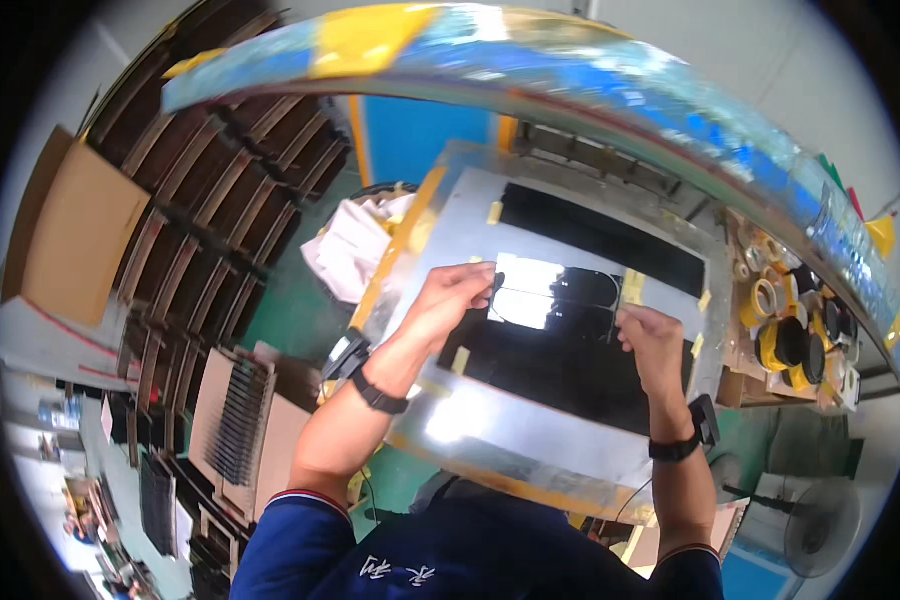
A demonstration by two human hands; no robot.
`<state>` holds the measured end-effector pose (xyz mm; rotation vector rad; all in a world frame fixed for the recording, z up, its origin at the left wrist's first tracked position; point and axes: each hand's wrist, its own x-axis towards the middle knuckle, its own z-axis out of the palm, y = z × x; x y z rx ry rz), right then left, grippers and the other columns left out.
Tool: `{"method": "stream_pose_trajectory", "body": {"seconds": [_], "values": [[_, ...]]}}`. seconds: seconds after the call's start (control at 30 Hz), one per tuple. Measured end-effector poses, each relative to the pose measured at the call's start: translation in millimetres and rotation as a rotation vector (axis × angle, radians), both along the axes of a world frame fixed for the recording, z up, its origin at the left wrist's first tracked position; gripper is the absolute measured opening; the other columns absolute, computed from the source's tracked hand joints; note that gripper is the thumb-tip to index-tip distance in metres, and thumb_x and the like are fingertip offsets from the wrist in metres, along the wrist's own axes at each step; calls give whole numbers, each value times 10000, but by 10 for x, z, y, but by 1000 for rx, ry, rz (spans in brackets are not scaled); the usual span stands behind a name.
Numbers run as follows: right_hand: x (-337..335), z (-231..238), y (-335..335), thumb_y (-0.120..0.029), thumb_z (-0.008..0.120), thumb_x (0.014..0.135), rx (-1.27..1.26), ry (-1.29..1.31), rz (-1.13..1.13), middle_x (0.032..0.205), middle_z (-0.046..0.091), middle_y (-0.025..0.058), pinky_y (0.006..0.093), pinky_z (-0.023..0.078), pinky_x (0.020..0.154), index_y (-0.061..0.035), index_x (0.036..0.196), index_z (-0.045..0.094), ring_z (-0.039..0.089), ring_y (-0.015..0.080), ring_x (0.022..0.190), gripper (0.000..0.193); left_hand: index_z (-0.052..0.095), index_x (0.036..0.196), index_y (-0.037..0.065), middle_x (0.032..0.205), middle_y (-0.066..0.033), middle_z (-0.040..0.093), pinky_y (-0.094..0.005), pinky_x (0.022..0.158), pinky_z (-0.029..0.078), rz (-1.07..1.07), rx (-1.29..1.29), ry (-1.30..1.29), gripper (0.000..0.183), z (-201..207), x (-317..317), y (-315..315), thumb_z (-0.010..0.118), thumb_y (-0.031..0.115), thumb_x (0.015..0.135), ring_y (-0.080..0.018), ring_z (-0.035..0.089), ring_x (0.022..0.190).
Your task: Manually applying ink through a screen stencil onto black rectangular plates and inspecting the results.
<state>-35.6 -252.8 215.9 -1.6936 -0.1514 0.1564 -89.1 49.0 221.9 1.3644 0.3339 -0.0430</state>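
Between my two hands is a glossy black panel (573,318) with rounded outlines on it and a bright reflection on its left half. My left hand (452,298) pinches its left edge, fingers closed. At the opposite edge, my right hand (653,338) has its fingers curled and closed on the panel. Beneath it lies a dark sheet (550,375), held down by small pieces of yellow tape. A second black strip (605,238) lies farther back on the pale worktable (450,225). Part of the panel's edge is hidden by my fingers.
An overhead beam (530,60) wrapped in blue and yellow film arches across the far side. Tape rolls (785,340) crowd a shelf at right. Racks (210,190) and a cardboard box (80,230) stand left, a fan (820,525) at lower right.
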Motion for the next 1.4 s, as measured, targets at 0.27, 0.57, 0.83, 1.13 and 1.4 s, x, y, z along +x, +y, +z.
{"method": "stream_pose_trajectory", "body": {"seconds": [0.27, 0.57, 0.83, 1.13, 1.4], "values": [[-1502, 741, 1003, -35, 655, 859, 89, 88, 141, 744, 642, 46, 223, 467, 534, 54, 935, 695, 566, 82, 597, 123, 607, 1241, -46, 1034, -83, 678, -274, 807, 487, 115, 161, -121, 381, 791, -2158, 817, 618, 193, 944, -132, 603, 894], [-2472, 944, 1588, 3, 653, 854, 179, 77, 382, 758, 667, 50, 218, 481, 543, 50, 941, 689, 585, 80, 589, 105, 595, 1249, -55, 1014, -82, 672, -282, 825, 500, 278, 79, -207, 402, 1036, -3623, 1180, 618, 212, 949, -129, 613, 914], [-2757, 880, 1760, -24, 667, 858, 210, 163, 513, 744, 659, 47, 215, 473, 535, 48, 936, 682, 579, 77, 578, 107, 574, 1269, -62, 1013, -94, 680, -299, 840, 514, 296, 256, -123, 431, 1063, -4235, 1238, 593, 246, 968, -146, 634, 922], [-2870, 763, 1589, -46, 664, 865, 198, 269, 575, 745, 656, 49, 213, 468, 534, 55, 933, 676, 584, 77, 581, 122, 565, 1268, -81, 1033, -93, 675, -284, 837, 511, 363, 202, -20, 438, 1121, -4496, 927, 604, 229, 961, -135, 624, 922], [-2908, 705, 1481, -40, 659, 868, 202, 284, 620, 745, 656, 54, 213, 470, 534, 62, 936, 671, 583, 78, 583, 124, 585, 1267, -57, 1075, -71, 662, -257, 832, 484, 400, 132, -45, 428, 1134, -4611, 723, 616, 226, 949, -109, 591, 920]]}}
